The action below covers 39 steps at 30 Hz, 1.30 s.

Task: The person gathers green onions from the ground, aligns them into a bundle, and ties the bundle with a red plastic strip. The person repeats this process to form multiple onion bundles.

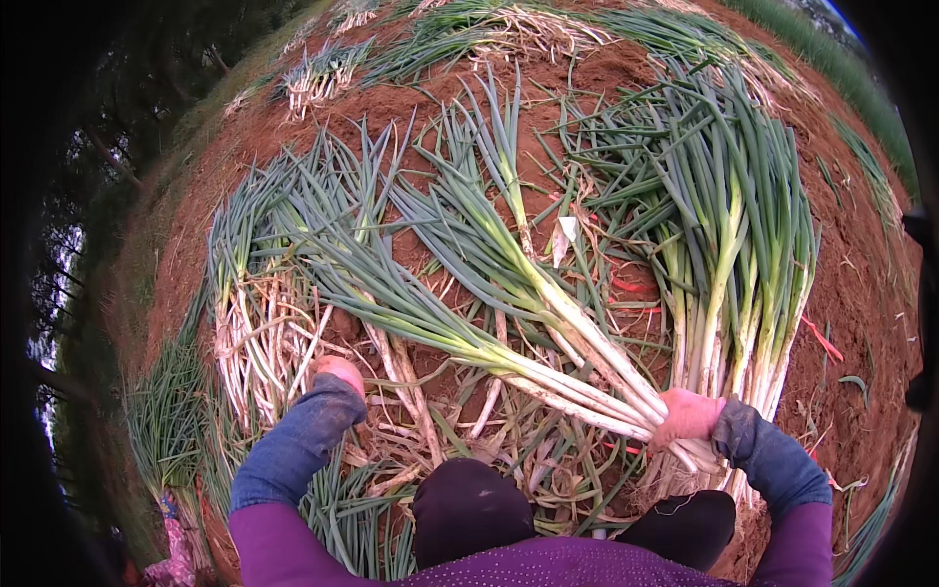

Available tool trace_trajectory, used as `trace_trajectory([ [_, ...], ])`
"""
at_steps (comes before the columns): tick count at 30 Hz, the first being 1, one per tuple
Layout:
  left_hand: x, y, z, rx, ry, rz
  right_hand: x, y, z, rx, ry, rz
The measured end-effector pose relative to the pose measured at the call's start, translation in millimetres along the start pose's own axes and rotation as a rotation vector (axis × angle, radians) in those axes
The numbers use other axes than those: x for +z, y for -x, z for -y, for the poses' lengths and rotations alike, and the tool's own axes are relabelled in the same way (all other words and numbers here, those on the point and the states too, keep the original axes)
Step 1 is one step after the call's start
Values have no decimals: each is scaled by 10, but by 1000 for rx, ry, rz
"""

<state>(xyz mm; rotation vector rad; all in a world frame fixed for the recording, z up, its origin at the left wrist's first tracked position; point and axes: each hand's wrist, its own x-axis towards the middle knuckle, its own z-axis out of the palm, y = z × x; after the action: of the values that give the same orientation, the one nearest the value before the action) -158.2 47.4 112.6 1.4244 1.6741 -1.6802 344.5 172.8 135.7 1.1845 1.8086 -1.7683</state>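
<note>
My right hand (687,417) grips several green onions (587,392) by their white lower stems. Their green tops fan out to the upper left, over other stalks. Beside that hand, a thick bunch of green onions (726,293) lies with its leaves pointing away from me. My left hand (341,372) is at the near right edge of a pile of unsorted green onions (260,330) with dry, soil-stained stems. Its fingers are mostly hidden behind the wrist and cuff, so I cannot see whether they hold a stalk.
Peeled leaves and husks (543,469) litter the red soil (851,242) between my knees. Red tie strips (821,339) lie around the thick bunch. More onion heaps (543,33) lie farther out. At lower left, a person's pink patterned sleeve (176,543) shows beside another bundle (172,425).
</note>
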Motion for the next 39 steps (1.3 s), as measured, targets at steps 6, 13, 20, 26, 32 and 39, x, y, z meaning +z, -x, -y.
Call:
trace_trajectory([
  [6, -131, -257, -1302, 871, 1953, 393, -144, 97, 179, 44, 300, -15],
  [13, -1425, 148, -1864, 1598, 2912, -210, -57, 1308, 1098, 186, 869, -125],
  [20, -2839, 1107, -1104, 2241, 2745, -527, -96, 2634, 1580, 42, 1051, -774],
  [26, -3745, 1495, -288, 2881, 2228, -514, -152, 2647, 1562, -95, 1347, -1340],
  [32, -2839, 784, -2371, 2477, 2677, 149, -393, 194, 921, 108, 1169, -1406],
  [39, -1638, 487, -3449, 1229, 2954, 638, 787, -1165, -144, 360, 922, -784],
])
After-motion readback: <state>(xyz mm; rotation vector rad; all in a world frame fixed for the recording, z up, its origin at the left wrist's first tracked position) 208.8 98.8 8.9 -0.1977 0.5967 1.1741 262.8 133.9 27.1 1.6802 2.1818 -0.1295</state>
